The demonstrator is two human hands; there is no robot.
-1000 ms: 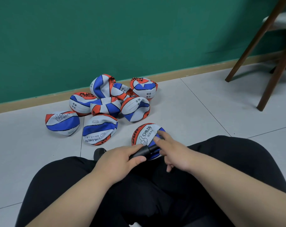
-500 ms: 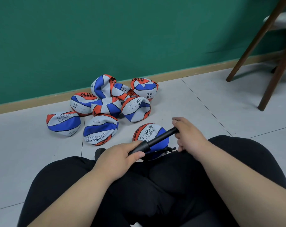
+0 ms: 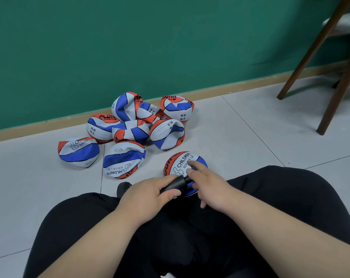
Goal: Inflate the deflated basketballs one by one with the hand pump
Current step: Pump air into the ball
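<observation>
Basketball marked CHILDREN [image 3: 179,164] lies on the grey floor [image 3: 250,141], between the person's knees. Just on the near side of it, the left hand [image 3: 150,194] is wrapped firmly round the barrel of the black pump [image 3: 173,184]. The right hand [image 3: 208,187] covers the pump's other end, over the ball (its hold there is hidden). Beyond the ball, to the left, lies a heap of deflated balls [image 3: 134,133].

We note a matt black plastic pump barrel [image 3: 175,184], matt rubbery ball skins [image 3: 124,159], smooth semi-gloss floor tiles [image 3: 240,137], dark wooden chair legs [image 3: 337,97], black cloth trousers [image 3: 270,197].
</observation>
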